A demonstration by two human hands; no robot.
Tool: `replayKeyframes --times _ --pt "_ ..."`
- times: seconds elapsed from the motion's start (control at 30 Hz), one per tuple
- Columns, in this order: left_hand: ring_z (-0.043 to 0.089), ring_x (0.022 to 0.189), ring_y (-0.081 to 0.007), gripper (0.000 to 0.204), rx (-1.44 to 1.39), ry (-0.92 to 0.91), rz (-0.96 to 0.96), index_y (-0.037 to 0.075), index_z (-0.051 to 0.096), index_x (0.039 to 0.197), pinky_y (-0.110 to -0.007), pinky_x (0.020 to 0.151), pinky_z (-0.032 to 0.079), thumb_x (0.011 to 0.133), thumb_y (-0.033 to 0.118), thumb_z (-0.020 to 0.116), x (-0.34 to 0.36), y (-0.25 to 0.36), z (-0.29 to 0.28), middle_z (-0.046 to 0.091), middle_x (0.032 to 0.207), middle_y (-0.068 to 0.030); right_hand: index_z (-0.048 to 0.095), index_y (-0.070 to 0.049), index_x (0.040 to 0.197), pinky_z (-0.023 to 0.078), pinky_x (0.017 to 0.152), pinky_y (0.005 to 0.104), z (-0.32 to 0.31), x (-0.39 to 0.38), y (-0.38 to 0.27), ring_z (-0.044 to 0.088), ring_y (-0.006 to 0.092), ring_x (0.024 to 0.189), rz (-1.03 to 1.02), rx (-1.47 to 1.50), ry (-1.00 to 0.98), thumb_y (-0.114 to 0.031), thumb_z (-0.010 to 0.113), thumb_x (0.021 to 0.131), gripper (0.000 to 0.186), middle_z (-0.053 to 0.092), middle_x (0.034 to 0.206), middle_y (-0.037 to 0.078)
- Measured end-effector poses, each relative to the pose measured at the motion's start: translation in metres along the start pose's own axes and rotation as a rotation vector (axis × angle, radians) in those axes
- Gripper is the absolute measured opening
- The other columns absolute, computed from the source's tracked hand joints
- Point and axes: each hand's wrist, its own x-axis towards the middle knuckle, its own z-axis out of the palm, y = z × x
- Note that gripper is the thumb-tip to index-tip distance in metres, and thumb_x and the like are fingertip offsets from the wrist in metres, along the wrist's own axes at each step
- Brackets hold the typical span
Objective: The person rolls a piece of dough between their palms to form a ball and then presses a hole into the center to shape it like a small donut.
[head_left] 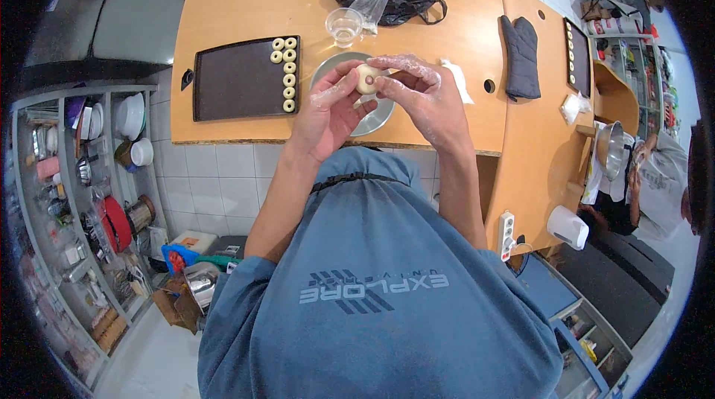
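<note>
A small pale dough ring (363,74) is held up between my two hands, above the metal bowl (380,117) near the table's front edge. My left hand (325,112) pinches its left side between thumb and fingers. From the other side my right hand (428,94), dusted with flour, grips it with thumb and forefinger. A fingertip seems to show through the hole. To the left lies a dark baking tray (231,86), with several dough rings (289,80) lined up along its right side. The bowl's inside is mostly hidden behind my hands.
Behind the bowl stand a clear plastic cup (344,25) and a black plastic bag (402,1). A dark oven mitt (521,56) lies to the right, near a second tray (577,56) of rings. Another person (655,183) holds a metal bowl (612,150) at far right.
</note>
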Motion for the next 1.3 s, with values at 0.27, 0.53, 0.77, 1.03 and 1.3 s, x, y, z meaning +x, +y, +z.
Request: replayKeyframes --times 0.27,0.53,0.77,1.03,1.3 --pt "0.063 0.11 -0.0184 0.023 -0.009 -0.006 -0.065 0.009 0.061 0.12 -0.04 0.094 0.056 0.102 0.022 0.056 0.002 0.003 -0.001 0.065 0.118 -0.006 0.071 0.001 0.111 0.053 0.086 0.0279 0.0 0.002 -0.002 0.068 0.0157 0.097 0.016 0.072 0.032 -0.012 0.071 0.087 0.027 0.073 0.102 0.01" --pt "0.065 0.101 -0.0161 0.016 -0.04 0.02 -0.039 0.012 0.063 0.112 -0.036 0.085 0.057 0.098 0.018 0.064 0.0 0.005 0.008 0.067 0.113 -0.0052 0.071 0.002 0.11 0.053 0.086 0.0282 0.0 0.003 -0.007 0.068 0.0156 0.097 0.025 0.048 -0.006 -0.014 0.073 0.087 0.028 0.074 0.101 0.01" --pt "0.064 0.104 -0.0173 0.021 -0.003 0.004 -0.064 0.009 0.062 0.117 -0.036 0.087 0.056 0.097 0.015 0.064 0.001 0.007 0.002 0.066 0.115 -0.0064 0.069 0.003 0.112 0.054 0.083 0.0281 0.001 0.006 0.0 0.068 0.0143 0.092 0.005 0.075 0.055 -0.013 0.074 0.086 0.03 0.072 0.103 0.01" --pt "0.065 0.108 -0.0203 0.02 0.087 0.01 0.044 0.007 0.06 0.117 -0.04 0.09 0.058 0.098 0.013 0.062 0.003 0.003 -0.001 0.066 0.117 -0.0088 0.071 0.003 0.109 0.055 0.08 0.0275 0.002 0.01 0.007 0.069 0.0143 0.091 0.029 0.003 0.107 -0.015 0.074 0.086 0.029 0.074 0.099 0.011" --pt "0.066 0.105 -0.0202 0.02 0.204 0.064 0.083 0.004 0.06 0.116 -0.038 0.086 0.059 0.097 0.01 0.062 0.003 0.007 0.004 0.067 0.113 -0.0106 0.074 0.002 0.105 0.056 0.075 0.0288 0.005 0.009 0.006 0.072 0.0155 0.083 -0.034 -0.112 0.139 -0.017 0.073 0.087 0.027 0.076 0.09 0.013"
